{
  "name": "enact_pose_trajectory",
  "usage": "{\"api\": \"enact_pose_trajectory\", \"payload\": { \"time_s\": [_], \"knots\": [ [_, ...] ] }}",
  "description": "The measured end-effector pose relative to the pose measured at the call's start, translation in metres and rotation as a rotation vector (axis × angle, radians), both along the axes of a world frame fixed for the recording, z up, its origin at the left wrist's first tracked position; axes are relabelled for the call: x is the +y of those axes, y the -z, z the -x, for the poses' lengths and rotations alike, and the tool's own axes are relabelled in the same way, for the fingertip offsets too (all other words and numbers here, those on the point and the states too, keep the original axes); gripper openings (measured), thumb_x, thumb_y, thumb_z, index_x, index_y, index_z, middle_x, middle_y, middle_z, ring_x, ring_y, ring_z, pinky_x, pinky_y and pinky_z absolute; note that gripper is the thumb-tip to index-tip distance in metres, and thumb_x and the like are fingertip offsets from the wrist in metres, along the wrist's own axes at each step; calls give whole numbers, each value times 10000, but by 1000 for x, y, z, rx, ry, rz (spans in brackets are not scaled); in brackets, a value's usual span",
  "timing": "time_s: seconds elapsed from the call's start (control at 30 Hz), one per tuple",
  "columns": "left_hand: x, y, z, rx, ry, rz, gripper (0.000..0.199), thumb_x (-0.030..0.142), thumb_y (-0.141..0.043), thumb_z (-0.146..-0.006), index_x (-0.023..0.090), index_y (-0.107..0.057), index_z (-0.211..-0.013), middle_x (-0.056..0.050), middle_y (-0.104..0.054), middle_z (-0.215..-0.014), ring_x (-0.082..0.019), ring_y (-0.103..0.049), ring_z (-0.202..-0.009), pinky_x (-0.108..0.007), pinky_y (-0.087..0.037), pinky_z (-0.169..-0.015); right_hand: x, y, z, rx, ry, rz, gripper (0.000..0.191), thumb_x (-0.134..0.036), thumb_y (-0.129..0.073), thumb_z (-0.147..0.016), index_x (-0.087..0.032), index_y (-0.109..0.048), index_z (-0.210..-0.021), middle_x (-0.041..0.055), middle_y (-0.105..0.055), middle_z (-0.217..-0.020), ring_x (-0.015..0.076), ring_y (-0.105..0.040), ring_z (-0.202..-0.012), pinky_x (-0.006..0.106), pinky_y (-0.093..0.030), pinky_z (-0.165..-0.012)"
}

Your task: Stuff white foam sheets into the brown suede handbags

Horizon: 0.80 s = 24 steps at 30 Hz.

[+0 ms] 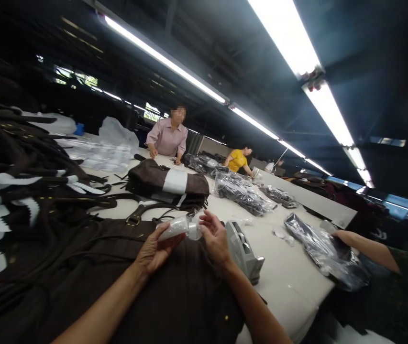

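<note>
In front of me, my left hand (157, 247) is closed around a small translucent plastic-wrapped bundle (175, 229), which looks like rolled bubble wrap. The fingers of my right hand (217, 239) are curled at the bundle's right end, pinching the loose clear plastic there. Under both hands lies a large dark brown bag (175, 291) with handles and a buckle (133, 220). A grey tool resembling a tape dispenser (242, 251) stands just right of my right hand.
Another brown bag (149, 179) with a white paper band lies ahead on the white table (279, 267). Dark bags heap up at left (10, 157). Plastic-wrapped bags (243, 191) lie further off. A co-worker's arm (369, 246) reaches to a wrapped bag (324, 246) at right.
</note>
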<state>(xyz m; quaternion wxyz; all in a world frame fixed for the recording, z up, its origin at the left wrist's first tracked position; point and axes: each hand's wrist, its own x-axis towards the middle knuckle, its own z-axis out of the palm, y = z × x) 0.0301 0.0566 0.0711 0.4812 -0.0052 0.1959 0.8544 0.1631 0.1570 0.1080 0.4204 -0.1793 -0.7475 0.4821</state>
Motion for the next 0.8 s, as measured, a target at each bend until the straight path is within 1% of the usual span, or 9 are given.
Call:
{"api": "enact_pose_trajectory", "payload": {
  "time_s": [0.1, 0.2, 0.3, 0.4, 0.5, 0.57, 0.63, 0.73, 0.8],
  "knots": [
    [-1, 1, 3, -2, -10, 0, 108, 53, -611, -820, 118, -620, -906, -107, -713, -944, -235, -717, -799, -408, -636, -710, 5, 4, 2, -22, -28, 147, 413, -335, -670, -742, -214, -617, -1133, 58, -674, -1057, 208, -641, -976, 348, -519, -878],
    [0, 0, 3, 2, -5, 4, 117, 57, -614, -818, 119, -615, -917, -112, -712, -968, -234, -717, -821, -405, -633, -738, 7, 9, 3, -80, -101, 266, 402, -333, -746, -659, -222, -657, -1035, 29, -701, -944, 206, -651, -908, 340, -513, -850],
    [1, 1, 3, 7, -2, 12, 118, 61, -607, -825, 117, -613, -928, -118, -713, -990, -231, -717, -834, -392, -631, -746, 6, 12, 3, -87, -109, 370, 382, -348, -822, -590, -190, -676, -905, 16, -692, -864, 179, -643, -786, 307, -505, -750],
    [2, 2, 3, 17, -4, 13, 95, 64, -607, -832, 126, -612, -905, -98, -719, -952, -211, -714, -809, -376, -631, -741, 5, 13, 0, -77, -117, 500, 401, -413, -870, -552, -149, -658, -765, 18, -662, -745, 155, -625, -695, 275, -476, -669],
    [2, 2, 4, 51, 7, -2, 93, 54, -611, -827, 121, -625, -889, -90, -723, -938, -200, -710, -807, -365, -629, -753, 4, 13, -2, -83, -190, 591, 426, -447, -876, -565, -130, -681, -772, 30, -666, -751, 145, -620, -717, 259, -465, -675],
    [2, 2, 3, 86, 31, -15, 110, 43, -624, -812, 100, -644, -904, -112, -724, -974, -213, -709, -839, -369, -627, -776, 4, 14, -2, -81, -230, 597, 416, -411, -880, -573, -130, -710, -828, 31, -677, -814, 133, -610, -752, 240, -454, -683],
    [2, 2, 2, 119, 55, -26, 141, 38, -645, -792, 78, -661, -926, -138, -722, -1013, -230, -707, -874, -376, -622, -801, 5, 16, -1, -76, -238, 605, 394, -355, -886, -567, -131, -719, -844, 20, -675, -819, 111, -588, -736, 217, -431, -664],
    [2, 2, 1, 136, 60, -29, 138, 46, -668, -777, 74, -671, -912, -140, -725, -995, -233, -707, -859, -372, -624, -792, 10, 20, 2, -73, -235, 691, 338, -285, -889, -543, -126, -700, -775, -17, -634, -698, 79, -533, -631, 195, -384, -593],
    [3, 2, 3, 121, 24, -29, 112, 52, -667, -779, 91, -665, -884, -120, -730, -967, -225, -707, -839, -372, -628, -774, 13, 22, 2, -70, -237, 757, 317, -248, -886, -532, -127, -684, -744, -33, -610, -649, 67, -506, -582, 187, -358, -549]
  ]
}}
